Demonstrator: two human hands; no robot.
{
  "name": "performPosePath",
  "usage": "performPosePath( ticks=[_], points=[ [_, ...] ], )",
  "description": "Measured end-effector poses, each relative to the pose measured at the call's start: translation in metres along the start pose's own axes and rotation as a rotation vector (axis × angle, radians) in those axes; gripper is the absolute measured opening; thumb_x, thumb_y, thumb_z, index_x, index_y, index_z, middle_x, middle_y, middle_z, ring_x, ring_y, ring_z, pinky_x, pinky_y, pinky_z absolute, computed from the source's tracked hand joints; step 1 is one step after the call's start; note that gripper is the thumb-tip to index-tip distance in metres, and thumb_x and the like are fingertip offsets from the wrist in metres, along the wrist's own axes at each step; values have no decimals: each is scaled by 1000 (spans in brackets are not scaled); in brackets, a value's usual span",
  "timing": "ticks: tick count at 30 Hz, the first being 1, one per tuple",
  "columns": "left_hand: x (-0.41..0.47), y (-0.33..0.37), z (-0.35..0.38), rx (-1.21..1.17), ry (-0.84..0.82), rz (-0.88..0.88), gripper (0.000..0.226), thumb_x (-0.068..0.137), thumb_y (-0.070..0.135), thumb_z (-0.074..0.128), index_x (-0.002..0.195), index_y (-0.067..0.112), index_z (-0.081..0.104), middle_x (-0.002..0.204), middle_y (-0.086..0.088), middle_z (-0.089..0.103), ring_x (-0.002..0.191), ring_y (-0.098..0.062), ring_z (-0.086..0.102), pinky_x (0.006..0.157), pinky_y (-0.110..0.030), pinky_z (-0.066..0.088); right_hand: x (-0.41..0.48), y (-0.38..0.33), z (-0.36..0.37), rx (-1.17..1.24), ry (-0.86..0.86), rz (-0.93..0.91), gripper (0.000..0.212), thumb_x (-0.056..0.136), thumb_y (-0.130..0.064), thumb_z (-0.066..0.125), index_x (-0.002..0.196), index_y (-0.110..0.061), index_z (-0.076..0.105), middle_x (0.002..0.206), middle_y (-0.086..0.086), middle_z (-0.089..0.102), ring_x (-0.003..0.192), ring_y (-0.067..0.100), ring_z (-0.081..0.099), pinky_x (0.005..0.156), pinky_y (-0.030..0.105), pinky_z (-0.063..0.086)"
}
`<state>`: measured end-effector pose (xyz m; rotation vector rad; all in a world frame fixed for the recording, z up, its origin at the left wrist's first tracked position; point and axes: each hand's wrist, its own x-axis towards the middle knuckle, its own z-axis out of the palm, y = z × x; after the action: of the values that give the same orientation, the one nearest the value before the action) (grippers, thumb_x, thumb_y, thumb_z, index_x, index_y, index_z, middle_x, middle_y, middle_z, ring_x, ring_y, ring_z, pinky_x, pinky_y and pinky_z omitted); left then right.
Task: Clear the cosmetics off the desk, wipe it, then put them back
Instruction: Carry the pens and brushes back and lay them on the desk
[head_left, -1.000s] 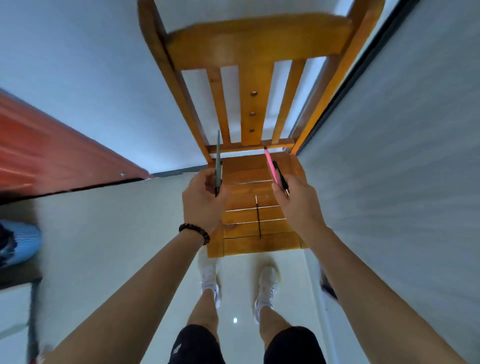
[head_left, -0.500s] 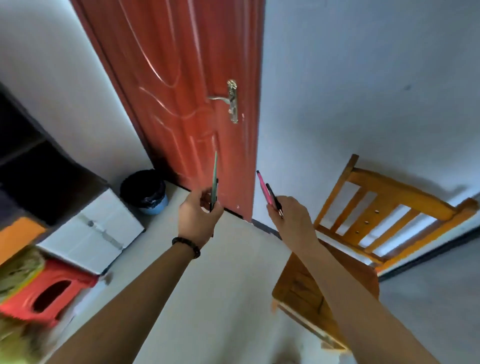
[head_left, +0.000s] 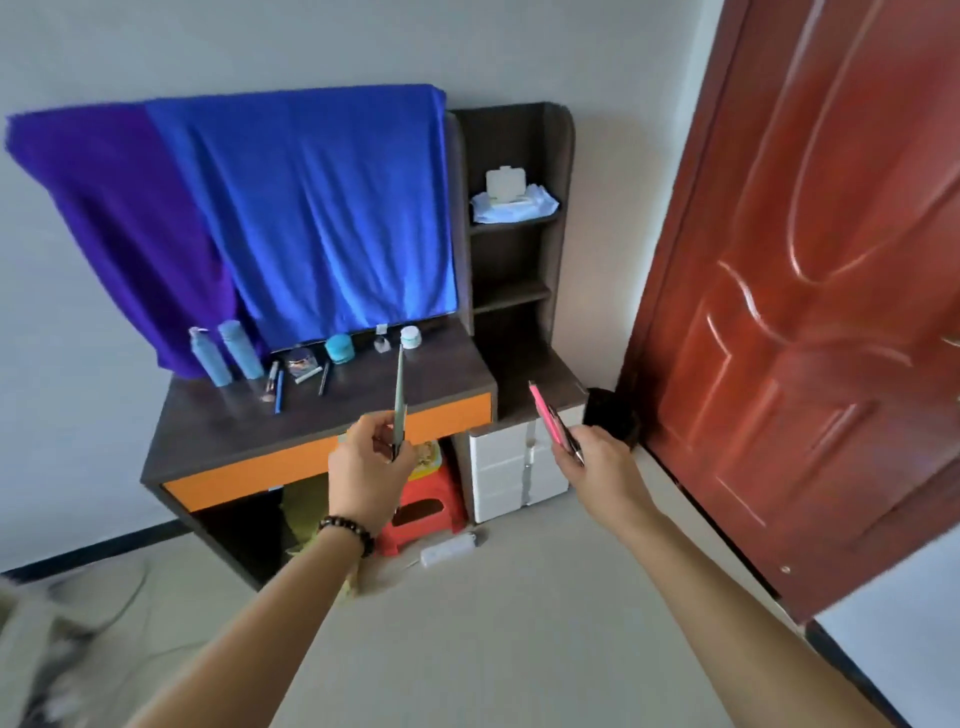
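My left hand (head_left: 370, 465) grips a thin green cosmetic pencil (head_left: 399, 400) that points up. In my right hand (head_left: 597, 460) are a pink pen (head_left: 545, 415) and a black pen (head_left: 566, 439), held together. Both hands hover in front of the dark desk (head_left: 249, 431) with its orange front. On the desk stand two light blue bottles (head_left: 228, 353), a teal jar (head_left: 338, 348), a white-lidded jar (head_left: 410, 336), a small clear bottle (head_left: 382, 340) and a compact (head_left: 300, 361). Several pencils and brushes (head_left: 278, 387) lie among them.
A blue cloth (head_left: 311, 208) hangs over the mirror behind the desk. Dark shelves (head_left: 511, 249) at the right hold a wipes pack (head_left: 511, 197). Below are a white drawer unit (head_left: 511, 473), a red stool (head_left: 423, 506), a power strip (head_left: 447, 550) and a black bin (head_left: 608, 415). A red door (head_left: 810, 312) stands right.
The view has swung from the wooden chair past the red door to the desk. Both hands still hold the same pencils and have come near the desk.
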<state>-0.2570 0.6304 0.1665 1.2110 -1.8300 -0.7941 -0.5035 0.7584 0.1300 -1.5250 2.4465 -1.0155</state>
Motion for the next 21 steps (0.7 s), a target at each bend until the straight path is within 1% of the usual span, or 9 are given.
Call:
performPosePath(
  ticks=[3, 4, 5, 7, 10, 12, 14, 18, 21],
  points=[
    [33, -39, -30, -19, 65, -82, 27, 79, 16, 71, 97, 33, 61, 81, 13, 63, 69, -8, 62, 58, -25, 50, 41, -44, 49, 6, -63, -74, 21, 96, -28, 61, 90, -8, 61, 76, 0, 51, 70, 21, 51, 60, 27, 28],
    [43, -51, -35, -25, 84, -107, 27, 79, 16, 72, 97, 33, 61, 80, 13, 63, 68, -6, 61, 58, -23, 50, 53, -54, 64, 13, -90, -91, 20, 97, -29, 60, 92, -10, 61, 76, -2, 49, 69, 19, 49, 60, 25, 28],
    [53, -62, -38, -22, 100, -125, 27, 79, 16, 72, 96, 33, 60, 80, 13, 63, 70, -3, 60, 59, -18, 46, 65, -62, 78, 21, -115, -103, 19, 97, -29, 60, 92, -11, 61, 76, -4, 48, 68, 16, 47, 59, 23, 27],
    [76, -82, -40, -15, 111, -162, 28, 79, 15, 72, 96, 34, 59, 79, 14, 64, 73, 2, 59, 60, -10, 40, 91, -73, 107, 36, -154, -119, 18, 97, -28, 60, 86, -14, 58, 72, -9, 43, 65, 12, 43, 56, 20, 28],
    [120, -115, -32, -2, 97, -215, 27, 79, 16, 73, 97, 32, 61, 81, 14, 64, 75, -1, 60, 62, -13, 41, 136, -79, 152, 46, -207, -131, 20, 97, -28, 60, 82, -21, 49, 71, -13, 40, 65, 9, 41, 54, 15, 30],
    [154, -138, -22, 8, 86, -249, 27, 78, 15, 73, 97, 31, 62, 83, 12, 65, 77, -5, 61, 64, -15, 42, 170, -76, 185, 54, -237, -131, 17, 97, -28, 60, 84, -20, 52, 72, -13, 43, 67, 9, 43, 55, 16, 29],
    [192, -158, -10, 24, 73, -278, 26, 78, 14, 73, 95, 31, 62, 82, 11, 66, 77, -6, 62, 64, -14, 42, 207, -71, 217, 63, -262, -123, 14, 97, -28, 60, 91, -15, 59, 75, -10, 47, 70, 11, 46, 60, 19, 28],
    [271, -187, 14, 72, 45, -374, 27, 77, 16, 71, 89, 37, 59, 77, 10, 66, 71, -6, 61, 61, -10, 39, 285, -67, 268, 34, -326, -70, 20, 98, -29, 58, 95, -9, 62, 80, -2, 51, 75, 19, 52, 62, 27, 30],
    [328, -202, 30, 82, 38, -405, 30, 75, 16, 72, 85, 40, 57, 74, 11, 65, 67, -3, 59, 60, -9, 38, 338, -70, 298, 9, -381, -60, 24, 97, -29, 58, 94, -6, 62, 84, 5, 57, 80, 25, 56, 63, 32, 34]
  ],
)
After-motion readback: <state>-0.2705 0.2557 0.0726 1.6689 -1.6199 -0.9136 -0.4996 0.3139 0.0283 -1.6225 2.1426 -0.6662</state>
